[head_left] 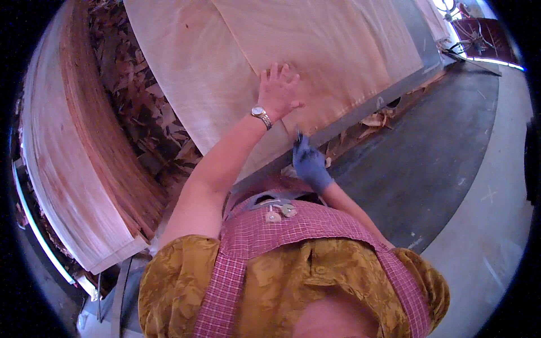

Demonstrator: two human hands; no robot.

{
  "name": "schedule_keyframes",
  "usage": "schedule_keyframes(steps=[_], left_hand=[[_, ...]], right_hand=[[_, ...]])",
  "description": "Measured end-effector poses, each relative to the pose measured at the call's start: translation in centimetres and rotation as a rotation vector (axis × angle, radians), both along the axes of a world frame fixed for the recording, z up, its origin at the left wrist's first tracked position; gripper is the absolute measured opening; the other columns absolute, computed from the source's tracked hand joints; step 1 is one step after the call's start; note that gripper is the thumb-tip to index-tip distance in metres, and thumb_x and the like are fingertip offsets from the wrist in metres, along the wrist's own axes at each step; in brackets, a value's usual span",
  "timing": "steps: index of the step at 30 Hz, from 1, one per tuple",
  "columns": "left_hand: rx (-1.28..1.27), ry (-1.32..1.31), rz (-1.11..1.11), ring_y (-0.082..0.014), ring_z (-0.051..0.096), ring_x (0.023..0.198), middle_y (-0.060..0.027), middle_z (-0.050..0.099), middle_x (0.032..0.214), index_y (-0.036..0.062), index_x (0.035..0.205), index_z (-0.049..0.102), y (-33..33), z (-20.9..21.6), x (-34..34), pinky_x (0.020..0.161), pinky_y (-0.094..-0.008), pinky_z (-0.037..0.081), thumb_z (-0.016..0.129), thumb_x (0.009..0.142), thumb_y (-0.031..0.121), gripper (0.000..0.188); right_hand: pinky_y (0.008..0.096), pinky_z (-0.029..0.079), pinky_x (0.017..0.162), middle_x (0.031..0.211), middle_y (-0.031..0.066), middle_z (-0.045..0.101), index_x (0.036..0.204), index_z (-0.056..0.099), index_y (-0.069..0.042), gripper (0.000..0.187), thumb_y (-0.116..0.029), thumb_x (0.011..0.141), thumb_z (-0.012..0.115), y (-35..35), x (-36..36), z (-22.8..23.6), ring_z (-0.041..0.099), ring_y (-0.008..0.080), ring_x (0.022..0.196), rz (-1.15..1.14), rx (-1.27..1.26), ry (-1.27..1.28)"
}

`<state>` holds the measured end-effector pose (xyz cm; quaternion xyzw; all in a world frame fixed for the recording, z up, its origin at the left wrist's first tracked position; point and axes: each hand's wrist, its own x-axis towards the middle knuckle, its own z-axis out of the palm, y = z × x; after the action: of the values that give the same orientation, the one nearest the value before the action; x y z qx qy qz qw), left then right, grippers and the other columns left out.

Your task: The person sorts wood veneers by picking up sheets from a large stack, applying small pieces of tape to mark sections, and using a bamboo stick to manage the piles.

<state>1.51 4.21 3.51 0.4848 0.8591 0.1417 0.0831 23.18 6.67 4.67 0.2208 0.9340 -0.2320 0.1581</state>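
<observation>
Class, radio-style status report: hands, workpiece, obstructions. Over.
Left hand spread on wood sheets. Gloved right hand gripping thin tool near their edge. Wood scraps alongside, off the sheets.

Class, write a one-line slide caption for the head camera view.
A bare left hand lies spread over pale wood sheets, with the blue-gloved right hand near their edge.

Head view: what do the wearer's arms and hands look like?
Both arms: short, mustard-brown patterned sleeves, forearms uncovered. Left hand: ungloved, with a silver-toned, metal-banded wristwatch at the wrist. Right hand: blue glove, darker toward the fingers. No cables visible on either arm.
</observation>
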Motion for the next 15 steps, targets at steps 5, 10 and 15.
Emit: schedule_keyframes(steps=[5,10,15], left_hand=[[0.067,0.047,0.023,-0.0338,0.035,0.134,-0.0081,0.046,0.142,0.0205,0.139,0.049,-0.1,-1.1,0.4,0.110,-0.0505,0.028,0.078,0.062,0.056,0.090],[0.085,0.003,0.053,-0.0336,0.034,0.135,-0.0067,0.043,0.144,0.0141,0.146,0.034,0.8,-0.7,1.0,0.110,-0.0499,0.028,0.079,0.059,0.057,0.108],[0.053,0.041,0.071,-0.0328,0.034,0.135,-0.0067,0.045,0.142,0.0122,0.148,0.029,0.8,-0.8,1.3,0.109,-0.0515,0.029,0.080,0.056,0.057,0.114]], right_hand=[[0.0478,0.052,0.058,0.084,0.0199,0.067,0.120,0.048,-0.008,0.032,-0.023,0.092,0.051,2.7,6.9,-1.0,0.066,0.0386,0.068,0.160,0.185,0.040],[0.0491,0.049,0.056,0.077,0.0160,0.066,0.105,0.052,-0.012,0.020,-0.025,0.091,0.055,12.3,-4.8,-1.9,0.064,0.0380,0.068,0.163,0.217,0.195],[0.0506,0.050,0.059,0.076,0.0164,0.067,0.116,0.052,-0.013,0.026,-0.024,0.093,0.052,14.4,-3.1,-2.5,0.064,0.0388,0.066,0.272,0.214,0.189]])
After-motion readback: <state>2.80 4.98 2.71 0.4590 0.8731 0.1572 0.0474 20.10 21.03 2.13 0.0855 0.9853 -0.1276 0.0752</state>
